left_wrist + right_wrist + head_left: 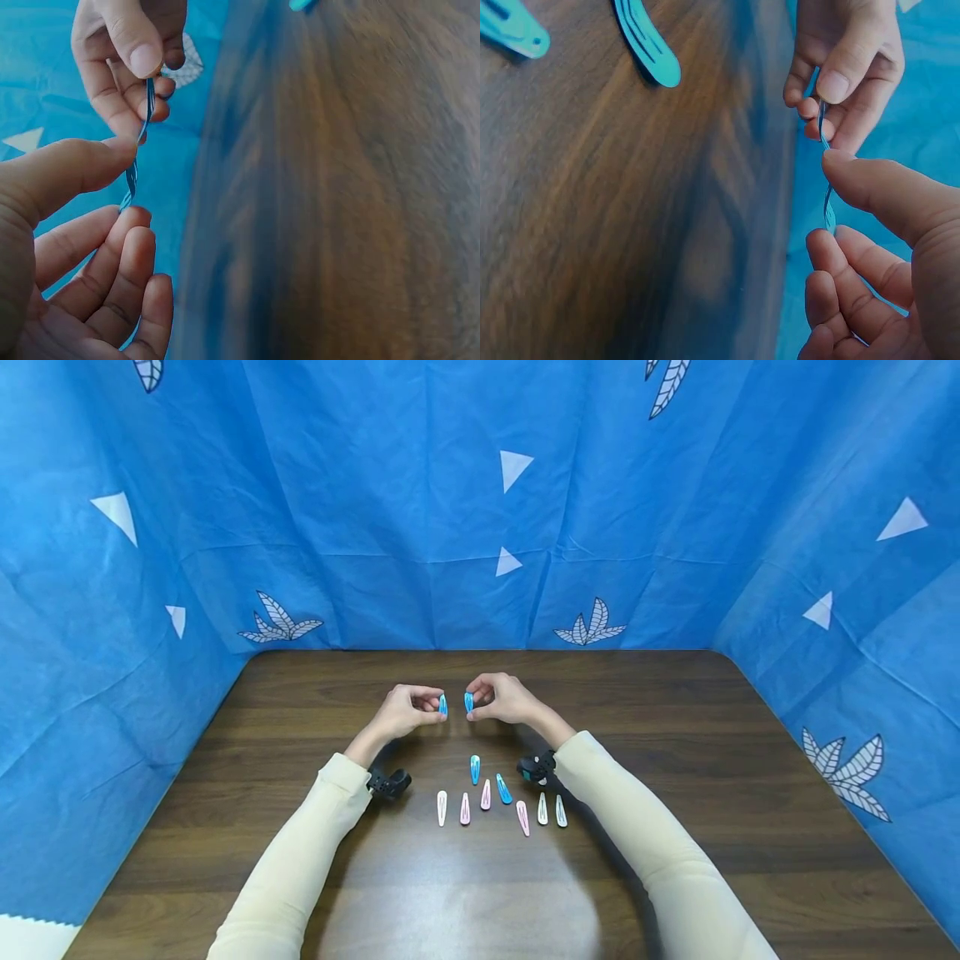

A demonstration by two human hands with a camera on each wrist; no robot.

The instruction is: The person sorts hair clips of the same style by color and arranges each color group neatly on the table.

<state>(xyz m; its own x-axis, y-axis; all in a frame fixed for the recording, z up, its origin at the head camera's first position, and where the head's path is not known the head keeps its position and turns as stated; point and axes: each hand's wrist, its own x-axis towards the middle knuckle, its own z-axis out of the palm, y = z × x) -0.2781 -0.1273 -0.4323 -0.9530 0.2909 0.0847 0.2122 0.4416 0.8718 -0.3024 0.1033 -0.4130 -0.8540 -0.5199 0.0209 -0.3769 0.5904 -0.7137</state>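
Above the table, my left hand point(405, 711) pinches a blue snap hair clip point(443, 706) between thumb and fingertips. Facing it across a small gap, my right hand point(512, 700) pinches another blue snap hair clip point(468, 702). Both clips are upright in the head view. From the left wrist, the left hand's clip point(131, 180) appears nearly edge-on. The right wrist view likewise shows the right hand's clip point(829, 210) as a thin strip. Nearer my body, two more blue clips, one point(475, 770) and a tilted one point(504, 788), lie on the table.
Pink clips point(465, 808) and pale clips point(542, 808) lie in a loose row on the brown wooden table point(660, 718). Blue patterned cloth point(450, 602) hangs along the back and both sides. Dark wrist devices point(388, 783) sit under both forearms.
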